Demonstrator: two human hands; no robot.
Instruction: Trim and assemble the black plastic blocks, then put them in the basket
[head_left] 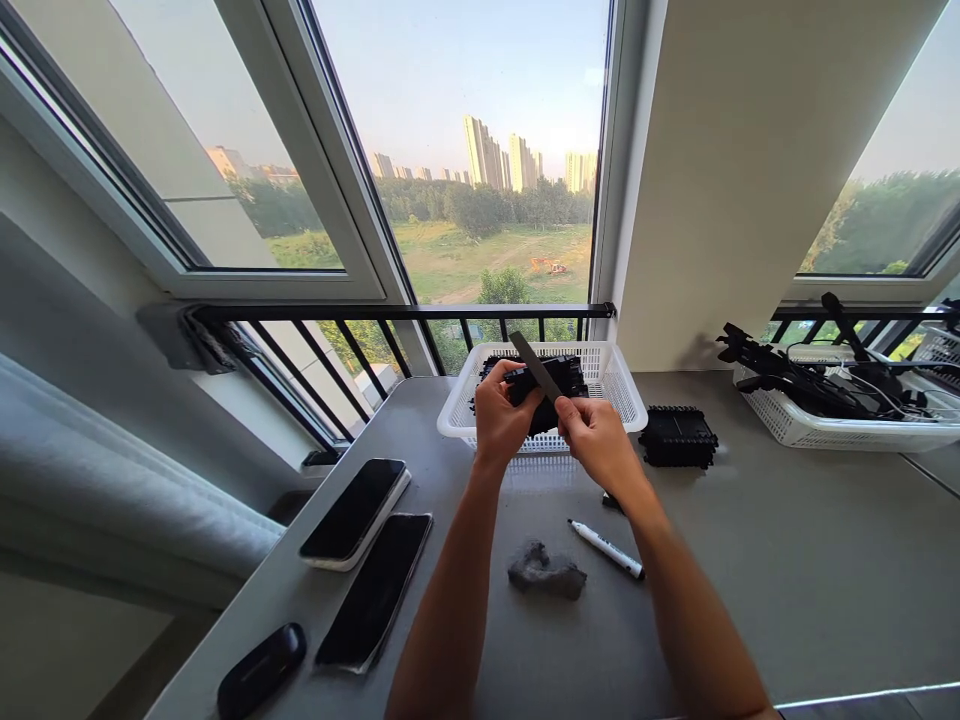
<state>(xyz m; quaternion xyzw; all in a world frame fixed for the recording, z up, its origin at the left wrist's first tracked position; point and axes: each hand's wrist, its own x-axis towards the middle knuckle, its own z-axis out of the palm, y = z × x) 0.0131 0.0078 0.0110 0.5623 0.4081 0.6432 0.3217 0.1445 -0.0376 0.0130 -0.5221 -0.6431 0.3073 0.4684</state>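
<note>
Apparently over basket edge [459, 425], strip [535, 365] across black part [543, 408]; gap to wad [546, 572]

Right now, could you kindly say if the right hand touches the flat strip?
Touching: the head view shows the right hand gripping the flat strip at one end.

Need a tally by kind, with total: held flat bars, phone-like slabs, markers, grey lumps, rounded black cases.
Flat bar, in right hand: 1
Phone-like slabs: 2
Marker: 1
Grey lump: 1
Rounded black case: 1
Total: 6
</note>
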